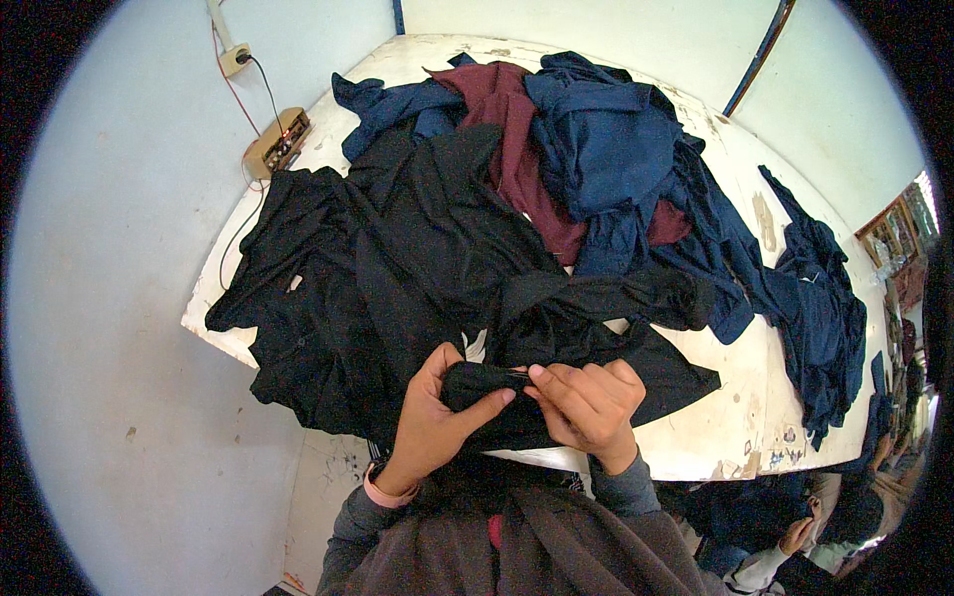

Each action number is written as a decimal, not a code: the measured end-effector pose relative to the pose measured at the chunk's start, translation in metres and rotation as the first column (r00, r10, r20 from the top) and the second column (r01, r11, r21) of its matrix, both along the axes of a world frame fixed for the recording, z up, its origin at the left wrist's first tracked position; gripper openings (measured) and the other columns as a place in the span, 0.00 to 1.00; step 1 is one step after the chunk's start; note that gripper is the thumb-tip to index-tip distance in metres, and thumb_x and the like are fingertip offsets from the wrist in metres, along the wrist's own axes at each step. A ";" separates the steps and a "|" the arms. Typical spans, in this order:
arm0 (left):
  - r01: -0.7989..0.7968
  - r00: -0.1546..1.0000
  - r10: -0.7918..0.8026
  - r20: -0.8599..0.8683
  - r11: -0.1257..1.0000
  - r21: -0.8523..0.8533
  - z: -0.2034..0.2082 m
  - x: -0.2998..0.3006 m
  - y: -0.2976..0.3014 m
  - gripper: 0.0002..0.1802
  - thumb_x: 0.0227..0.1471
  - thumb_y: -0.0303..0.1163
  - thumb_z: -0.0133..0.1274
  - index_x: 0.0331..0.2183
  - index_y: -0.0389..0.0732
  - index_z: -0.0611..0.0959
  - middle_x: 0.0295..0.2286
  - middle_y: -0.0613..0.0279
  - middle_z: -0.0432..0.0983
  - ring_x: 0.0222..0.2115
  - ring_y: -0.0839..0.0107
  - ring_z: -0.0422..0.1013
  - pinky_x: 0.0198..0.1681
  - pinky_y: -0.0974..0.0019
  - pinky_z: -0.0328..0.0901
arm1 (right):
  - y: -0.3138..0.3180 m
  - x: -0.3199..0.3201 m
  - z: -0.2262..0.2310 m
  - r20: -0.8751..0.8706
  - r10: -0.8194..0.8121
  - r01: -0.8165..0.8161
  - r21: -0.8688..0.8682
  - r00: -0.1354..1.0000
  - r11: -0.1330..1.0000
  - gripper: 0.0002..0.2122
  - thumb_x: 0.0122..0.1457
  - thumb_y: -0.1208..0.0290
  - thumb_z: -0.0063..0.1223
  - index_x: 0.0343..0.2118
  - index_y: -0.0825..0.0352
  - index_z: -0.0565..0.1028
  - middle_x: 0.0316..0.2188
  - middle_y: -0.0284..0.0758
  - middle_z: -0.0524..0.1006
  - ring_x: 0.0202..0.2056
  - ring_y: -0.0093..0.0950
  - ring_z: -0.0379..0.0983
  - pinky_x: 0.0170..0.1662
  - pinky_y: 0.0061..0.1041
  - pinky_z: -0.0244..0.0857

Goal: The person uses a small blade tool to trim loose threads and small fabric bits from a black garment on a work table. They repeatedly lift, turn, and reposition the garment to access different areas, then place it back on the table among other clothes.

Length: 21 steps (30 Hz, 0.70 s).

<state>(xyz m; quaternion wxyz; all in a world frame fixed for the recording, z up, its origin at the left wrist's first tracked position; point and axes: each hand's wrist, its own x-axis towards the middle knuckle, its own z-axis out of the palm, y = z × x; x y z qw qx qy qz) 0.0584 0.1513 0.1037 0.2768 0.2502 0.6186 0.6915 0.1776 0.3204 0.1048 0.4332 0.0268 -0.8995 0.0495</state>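
Observation:
A black garment (397, 238) lies crumpled over the near left of the table, with a sleeve-like part stretching right. My left hand (437, 417) grips a folded edge of it, thumb on the near side and fingers behind. Close beside, my right hand (588, 399) is closed, with its thumb and forefinger at the edge of that fold. Something thin and dark shows at those fingertips; whether it is a small tool or part of the cloth I cannot make out. A pink band (386, 489) circles my left wrist.
Beyond lie a maroon garment (507, 109) and a heap of navy garments (606, 149) on the worn white table (740, 397). Another navy garment (820, 318) hangs toward the right edge. A tan box with wires (276, 145) is at the left wall. Another person's hand (797, 534) shows lower right.

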 end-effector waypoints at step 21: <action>0.007 0.985 -0.001 0.172 0.999 -0.036 0.013 -0.007 -0.001 0.21 0.48 0.24 0.69 0.41 0.38 0.75 0.34 0.66 0.79 0.34 0.77 0.75 0.41 0.71 0.69 | 0.003 -0.012 0.001 -0.118 -0.015 -0.074 -0.707 0.993 0.703 0.09 0.50 0.79 0.63 0.35 0.63 0.80 0.27 0.30 0.78 0.23 0.20 0.68 0.31 0.17 0.59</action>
